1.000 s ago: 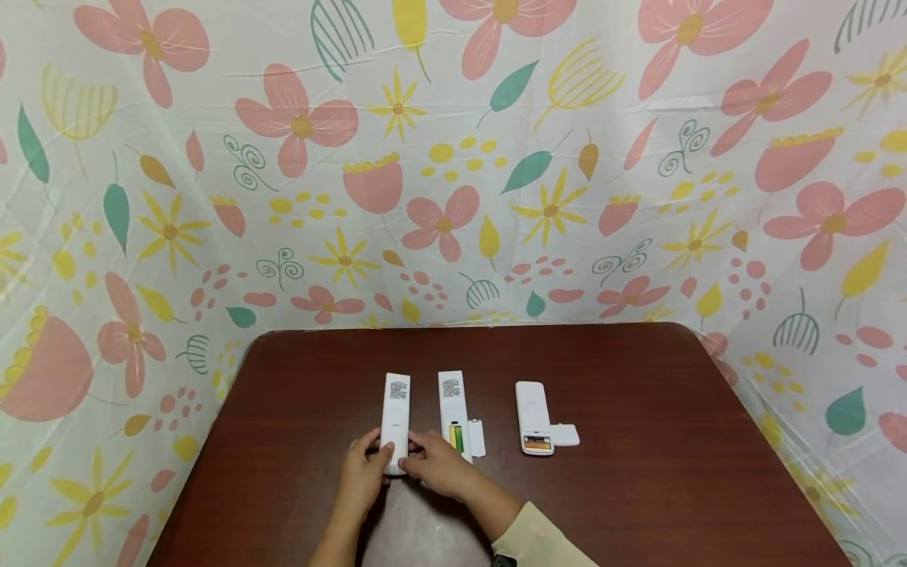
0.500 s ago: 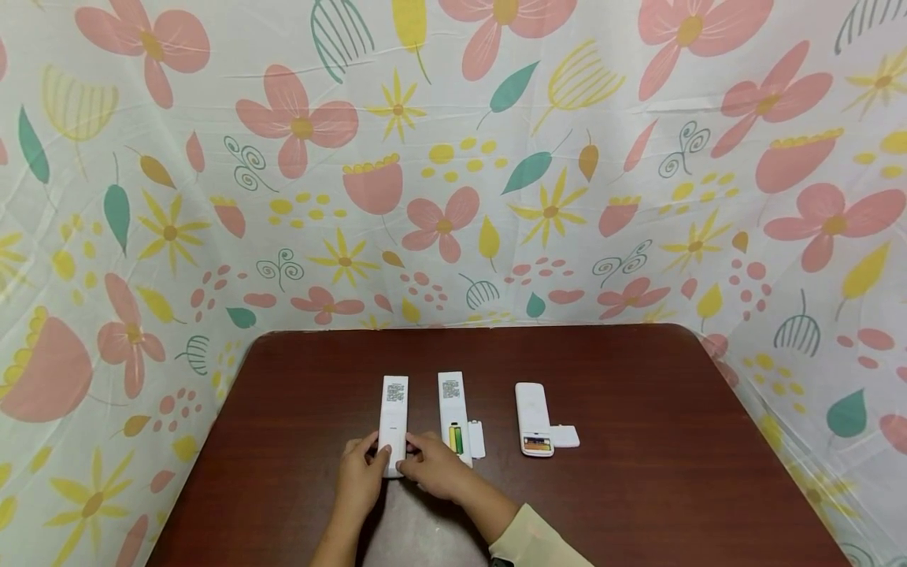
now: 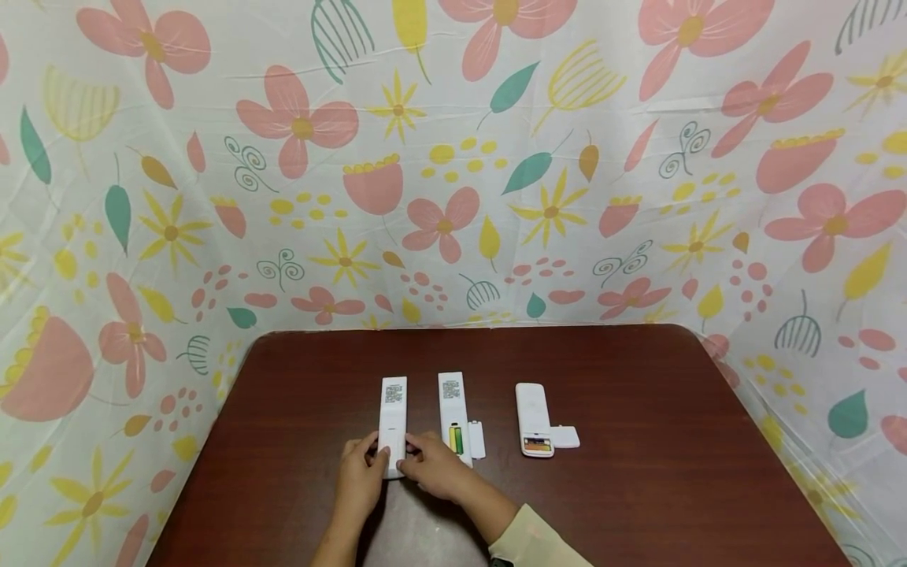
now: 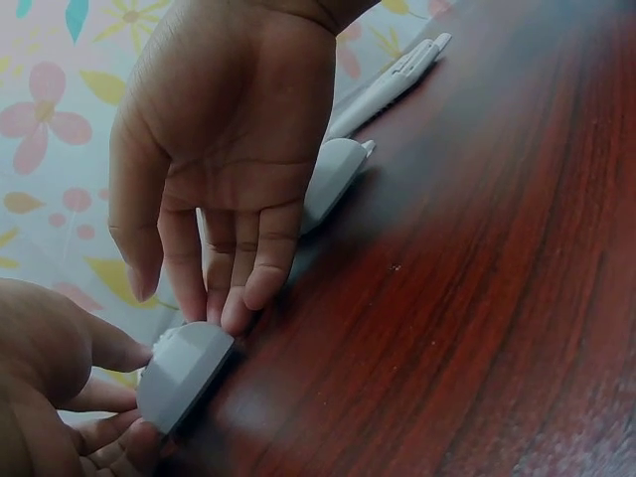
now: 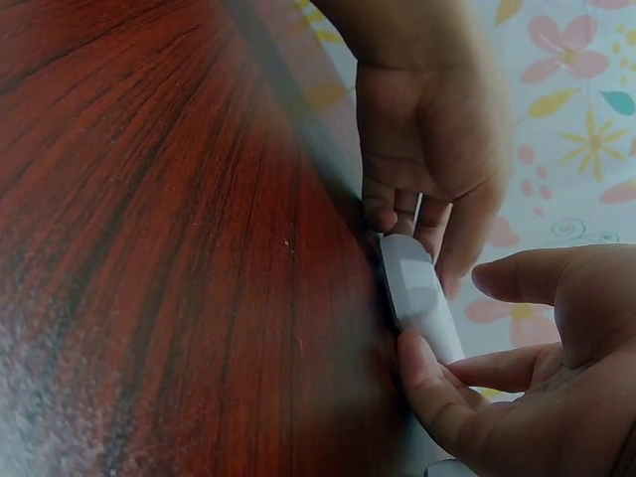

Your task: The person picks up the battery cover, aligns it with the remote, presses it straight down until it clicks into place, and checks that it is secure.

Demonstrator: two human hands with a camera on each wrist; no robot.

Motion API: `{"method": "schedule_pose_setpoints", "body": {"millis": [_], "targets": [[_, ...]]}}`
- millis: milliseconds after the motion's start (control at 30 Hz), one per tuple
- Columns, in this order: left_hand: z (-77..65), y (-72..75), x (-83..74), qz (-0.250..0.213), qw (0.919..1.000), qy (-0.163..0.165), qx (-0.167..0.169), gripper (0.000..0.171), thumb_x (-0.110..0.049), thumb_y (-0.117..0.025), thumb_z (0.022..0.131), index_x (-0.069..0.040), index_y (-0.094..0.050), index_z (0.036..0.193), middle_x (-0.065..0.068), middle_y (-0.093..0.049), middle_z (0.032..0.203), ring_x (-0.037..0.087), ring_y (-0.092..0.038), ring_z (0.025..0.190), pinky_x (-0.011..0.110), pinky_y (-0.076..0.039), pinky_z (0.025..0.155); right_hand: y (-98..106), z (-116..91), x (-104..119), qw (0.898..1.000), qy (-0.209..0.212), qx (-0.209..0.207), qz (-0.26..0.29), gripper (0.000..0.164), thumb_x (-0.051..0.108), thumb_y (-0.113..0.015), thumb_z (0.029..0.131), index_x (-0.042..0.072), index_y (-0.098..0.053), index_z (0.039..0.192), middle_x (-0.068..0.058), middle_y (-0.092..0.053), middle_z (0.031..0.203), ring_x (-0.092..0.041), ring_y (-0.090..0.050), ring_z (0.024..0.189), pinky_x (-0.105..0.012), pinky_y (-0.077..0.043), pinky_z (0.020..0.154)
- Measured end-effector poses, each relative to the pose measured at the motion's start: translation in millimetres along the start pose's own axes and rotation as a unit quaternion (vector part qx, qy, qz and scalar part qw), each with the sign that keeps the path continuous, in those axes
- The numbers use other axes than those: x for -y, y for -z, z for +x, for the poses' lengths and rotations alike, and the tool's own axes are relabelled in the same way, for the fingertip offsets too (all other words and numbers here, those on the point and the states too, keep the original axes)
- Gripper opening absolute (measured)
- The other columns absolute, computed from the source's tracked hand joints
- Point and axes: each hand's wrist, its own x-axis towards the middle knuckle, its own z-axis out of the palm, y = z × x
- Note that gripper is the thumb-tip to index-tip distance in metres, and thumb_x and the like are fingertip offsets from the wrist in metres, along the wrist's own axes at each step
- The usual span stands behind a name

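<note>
Left hand (image 3: 360, 472) and right hand (image 3: 434, 466) pinch the nine-o'clock remote (image 3: 393, 413), apparently for opening. Likely next: slide its cover (image 3: 394, 450) toward six o'clock.

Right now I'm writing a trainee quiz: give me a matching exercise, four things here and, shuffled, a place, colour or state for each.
1. Left remote
2. Middle remote
3. Right remote
4. Table

A. Orange batteries showing
B. Reddish brown
C. Between left hand and right hand
D. Yellow and green batteries showing

Pairs: 1-C, 2-D, 3-A, 4-B
</note>
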Motion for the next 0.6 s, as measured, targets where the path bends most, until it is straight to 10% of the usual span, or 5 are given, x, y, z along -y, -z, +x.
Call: {"method": "schedule_pose_setpoints", "body": {"millis": [600], "targets": [[-1.1, -0.8, -0.7, -0.043, 0.9983, -0.006, -0.038, 0.026, -0.006, -0.064, 0.093, -0.004, -0.070, 0.118, 0.009, -0.063, 0.105, 0.008, -0.051, 0.081, 0.018, -0.044, 0.070, 2.6, -1.4, 2.4, 0.998, 0.003, -0.019, 0.052, 0.044, 0.014, -0.063, 0.097, -0.004, -0.054, 0.137, -0.021, -0.053, 0.123, -0.015, -0.060, 0.076, -0.022, -0.046, 0.048]]}}
